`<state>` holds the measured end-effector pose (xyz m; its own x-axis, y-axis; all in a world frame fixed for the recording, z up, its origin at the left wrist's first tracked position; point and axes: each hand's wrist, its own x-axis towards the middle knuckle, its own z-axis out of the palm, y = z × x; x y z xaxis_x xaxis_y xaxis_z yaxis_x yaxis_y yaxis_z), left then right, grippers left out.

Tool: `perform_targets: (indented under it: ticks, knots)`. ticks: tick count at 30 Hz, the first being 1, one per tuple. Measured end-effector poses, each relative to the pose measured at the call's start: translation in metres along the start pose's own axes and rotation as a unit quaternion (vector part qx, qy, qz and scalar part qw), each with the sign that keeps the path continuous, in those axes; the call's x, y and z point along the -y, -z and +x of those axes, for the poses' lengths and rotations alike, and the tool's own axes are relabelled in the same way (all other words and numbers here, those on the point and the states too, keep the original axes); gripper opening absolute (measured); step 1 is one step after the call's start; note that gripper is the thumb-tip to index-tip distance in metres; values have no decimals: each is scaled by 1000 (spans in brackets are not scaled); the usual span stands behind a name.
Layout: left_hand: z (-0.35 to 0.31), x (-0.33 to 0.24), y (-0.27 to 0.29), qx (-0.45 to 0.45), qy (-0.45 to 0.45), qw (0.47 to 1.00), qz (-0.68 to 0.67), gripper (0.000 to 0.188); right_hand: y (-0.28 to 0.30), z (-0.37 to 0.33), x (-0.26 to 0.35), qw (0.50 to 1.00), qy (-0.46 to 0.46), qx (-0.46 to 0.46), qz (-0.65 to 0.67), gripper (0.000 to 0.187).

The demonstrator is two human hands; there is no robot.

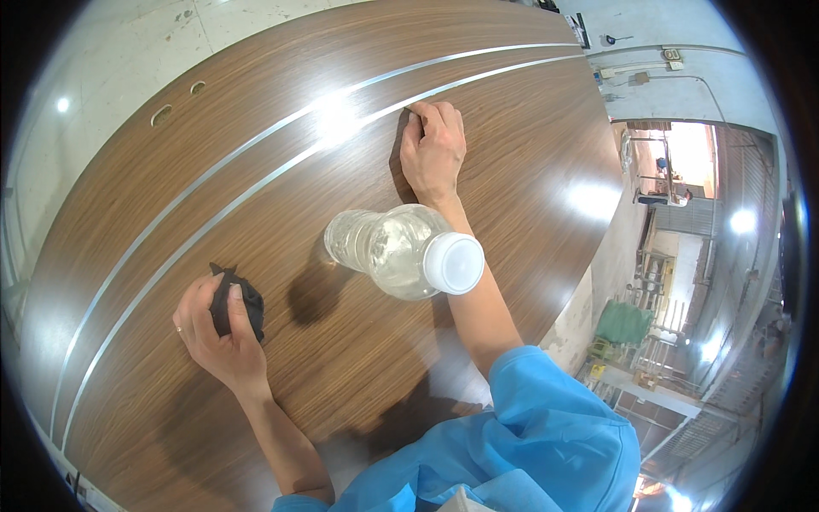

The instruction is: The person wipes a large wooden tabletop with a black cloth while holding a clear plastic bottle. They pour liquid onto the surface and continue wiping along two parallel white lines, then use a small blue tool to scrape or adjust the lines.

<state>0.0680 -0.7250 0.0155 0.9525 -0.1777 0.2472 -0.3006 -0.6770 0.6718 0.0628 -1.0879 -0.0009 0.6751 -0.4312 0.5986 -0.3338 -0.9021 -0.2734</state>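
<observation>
My left hand [223, 346] is closed on a crumpled black cloth [249, 300], which rests against a wood-grain panel [341, 341]. Farther forward and to the right, my right hand [437, 154] is closed with its fingertips pressed down on the panel, at the nearer of two silver strips [226, 209] that run along it. Whatever those fingers may pinch is hidden. Between my arms a clear plastic bottle [397, 243] with a white cap [455, 263] stands on the panel, overlapping my right forearm in the view. It holds clear liquid.
Two oval cut-outs [161, 115] pierce the panel near its far left edge. Pale floor [256, 30] lies beyond it. To the right are a wall with cables, a doorway [691, 158], a green cover [623, 322] and cluttered racks. Bright reflections lie on the panel.
</observation>
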Motion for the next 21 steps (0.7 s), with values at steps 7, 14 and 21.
perform_targets:
  ticks: [7,14,21]
  knots:
    - [0,-2,0,2,6,1000,-1,21,-1,-1,0,1000,12,2,7,16]
    - [0,-1,0,3,1,1000,5,20,1,-2,2,1000,21,10,17,19]
    - [0,-1,-1,3,7,1000,4,20,1,-4,3,999,34,17,33,19]
